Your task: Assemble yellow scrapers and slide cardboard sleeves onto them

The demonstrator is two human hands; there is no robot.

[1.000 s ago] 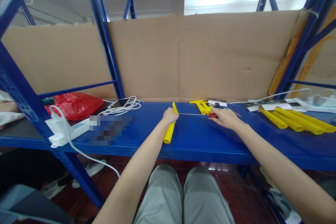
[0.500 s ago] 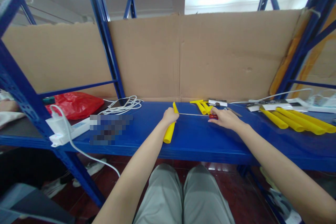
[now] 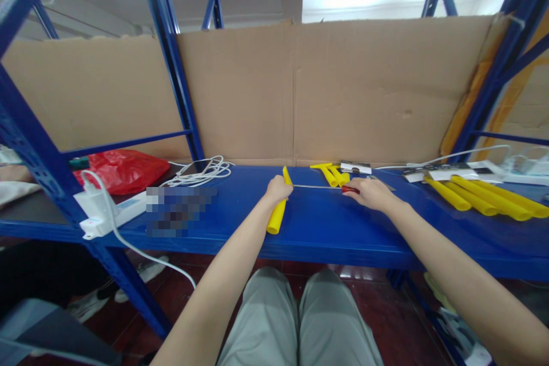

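Note:
My left hand point(image 3: 279, 189) is closed around a yellow tube-like piece point(image 3: 277, 218) lying lengthwise on the blue shelf point(image 3: 317, 229). A thin metal shaft point(image 3: 317, 187) reaches from the yellow piece across to a red handle point(image 3: 350, 189), which my right hand point(image 3: 368, 192) grips. Whether the shaft's tip enters the yellow piece is hidden by my left fingers. Just behind the shaft, small yellow pieces point(image 3: 330, 175) lie near a white and black packet point(image 3: 355, 167). A flat grey object point(image 3: 384, 184) shows partly behind my right hand.
Several yellow tubes point(image 3: 489, 197) lie at the right. To the left are a white power strip point(image 3: 124, 210), coiled white cable point(image 3: 201, 173), a blurred patch and a red plastic bag point(image 3: 128, 171). Cardboard point(image 3: 343, 91) stands along the back between blue posts. A person's hand point(image 3: 15, 173) shows at far left.
My right hand has shifted very slightly to the right and its fingers have changed position on the red handle. My left hand and the yellow piece stay where they were.

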